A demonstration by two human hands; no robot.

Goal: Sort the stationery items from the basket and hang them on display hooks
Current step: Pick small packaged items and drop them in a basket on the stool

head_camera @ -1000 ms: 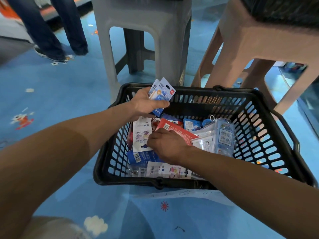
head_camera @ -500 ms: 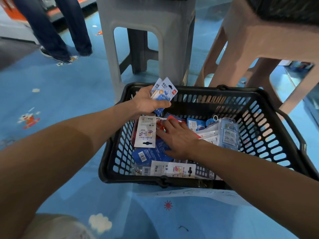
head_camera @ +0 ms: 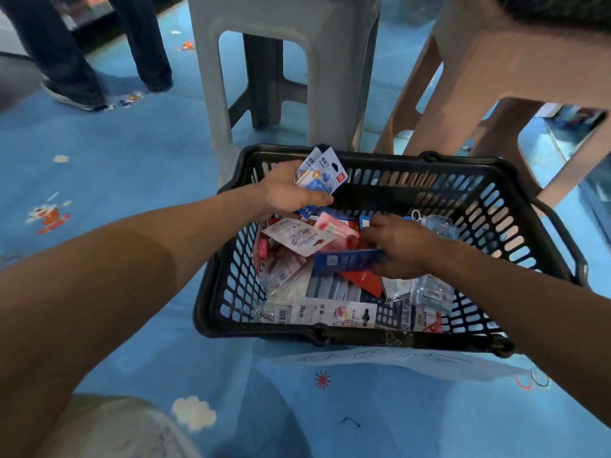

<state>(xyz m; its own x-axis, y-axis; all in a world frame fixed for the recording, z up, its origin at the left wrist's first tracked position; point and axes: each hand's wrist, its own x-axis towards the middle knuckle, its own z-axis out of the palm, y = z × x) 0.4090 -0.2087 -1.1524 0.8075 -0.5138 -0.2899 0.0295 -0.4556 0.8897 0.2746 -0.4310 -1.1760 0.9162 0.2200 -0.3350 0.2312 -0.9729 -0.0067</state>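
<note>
A head-worn camera looks down at a black plastic basket standing on a blue patterned floor, slightly toward 4 o'clock of the view's centre. The basket is heaped with carded and bagged stationery packs. The person's left hand is raised over the basket's 11 o'clock corner. Its grip is closed, with the thumb laid across two matching blue blister cards fanned upright, apparently like items held clear of the heap so that they can go to one hook together. The right hand is down in the middle of the heap, its grip curled round one end of a long dark-blue pack that points toward 9 o'clock above a red pack. It is probably being drawn out or shifted aside to search for more of the same kind. A white card lies face up just toward 10 o'clock of that pack. Beyond the basket a grey stool stands at 12 o'clock and a tan stool at 2 o'clock, and another person's legs show at 11 o'clock. No display hooks are in view, so this looks like the sorting stage, with hanging not yet begun and most of the stock in the basket.
</note>
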